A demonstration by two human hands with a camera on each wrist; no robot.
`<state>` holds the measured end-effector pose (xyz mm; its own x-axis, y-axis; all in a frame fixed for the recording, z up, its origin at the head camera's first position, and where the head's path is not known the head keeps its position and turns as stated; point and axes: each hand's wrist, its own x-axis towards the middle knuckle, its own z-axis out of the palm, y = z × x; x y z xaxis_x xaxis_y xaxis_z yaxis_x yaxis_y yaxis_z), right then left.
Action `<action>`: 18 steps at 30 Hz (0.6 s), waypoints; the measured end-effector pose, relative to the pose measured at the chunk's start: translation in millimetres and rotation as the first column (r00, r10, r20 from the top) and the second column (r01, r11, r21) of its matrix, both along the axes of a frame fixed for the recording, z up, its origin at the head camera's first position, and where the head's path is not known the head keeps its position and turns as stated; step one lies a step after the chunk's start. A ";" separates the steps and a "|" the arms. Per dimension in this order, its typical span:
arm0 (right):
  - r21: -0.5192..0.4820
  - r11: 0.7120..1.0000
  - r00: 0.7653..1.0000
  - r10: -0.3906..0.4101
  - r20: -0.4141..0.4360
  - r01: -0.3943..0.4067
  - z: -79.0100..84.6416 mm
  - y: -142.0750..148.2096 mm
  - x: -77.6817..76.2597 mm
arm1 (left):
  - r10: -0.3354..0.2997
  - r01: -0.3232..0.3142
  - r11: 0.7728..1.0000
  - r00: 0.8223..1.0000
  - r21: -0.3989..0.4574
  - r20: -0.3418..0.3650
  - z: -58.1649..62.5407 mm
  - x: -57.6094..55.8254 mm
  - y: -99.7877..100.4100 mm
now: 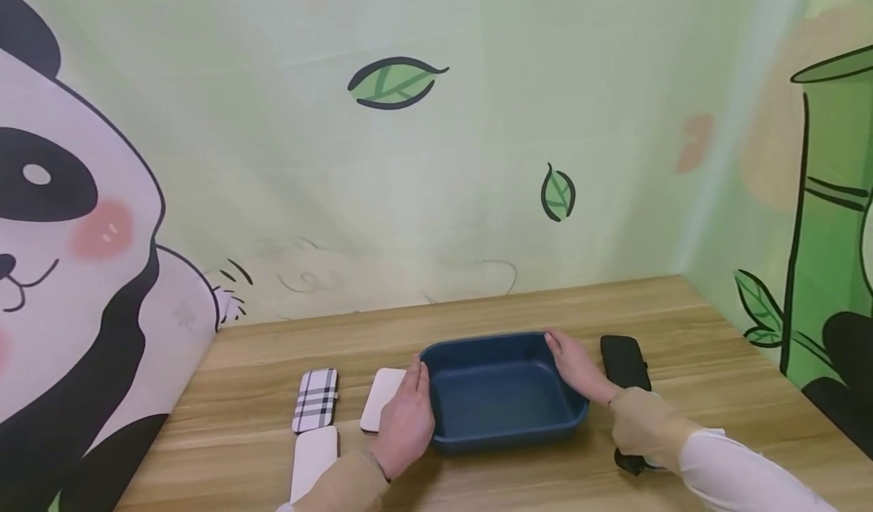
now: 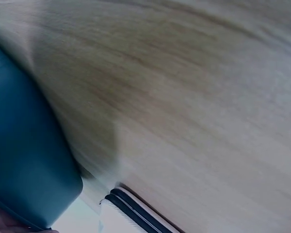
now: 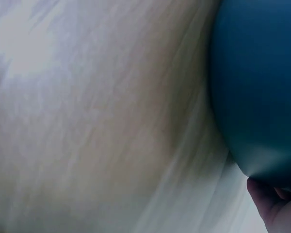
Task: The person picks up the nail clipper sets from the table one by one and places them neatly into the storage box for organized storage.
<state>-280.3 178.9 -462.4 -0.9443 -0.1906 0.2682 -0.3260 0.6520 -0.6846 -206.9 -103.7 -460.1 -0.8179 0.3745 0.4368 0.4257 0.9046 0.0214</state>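
Observation:
A dark blue rectangular basin point(image 1: 501, 402), with nothing in it, sits between both hands in the head view. My left hand point(image 1: 405, 421) holds its left side, fingers along the wall near the far left corner. At the far right corner my right hand point(image 1: 576, 368) grips the rim, its thumb on top; the other fingers are mostly hidden. In the left wrist view the basin's outer wall point(image 2: 24, 145) fills the left edge. The right wrist view has the basin point(image 3: 262, 82) at the right, with fingertips point(image 3: 259, 191) at its rim. Whether it touches the table cannot be told.
Left of the basin lie a plaid case point(image 1: 316, 400), a white case point(image 1: 314, 459) and another white case point(image 1: 382, 398) partly behind my left hand. A black case point(image 1: 624, 360) and a black item point(image 1: 629, 463) lie around my right forearm. A printed cloth wall backs the wooden table point(image 1: 225, 391).

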 end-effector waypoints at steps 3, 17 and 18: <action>-0.025 0.999 1.000 -0.022 0.021 0.023 -0.2 0.4 0.6 | -0.002 0.001 1.000 1.000 0.017 0.008 -1.8 0.2 -0.6; 0.047 0.998 0.999 -0.041 -0.009 0.041 1.5 -0.3 -3.5 | -0.010 0.009 0.999 1.000 0.034 0.025 0.2 -1.3 -1.2; 0.051 0.998 0.999 -0.040 -0.010 0.041 1.9 -0.6 -3.1 | -0.012 0.011 0.999 1.000 0.033 0.029 0.6 -1.6 -1.3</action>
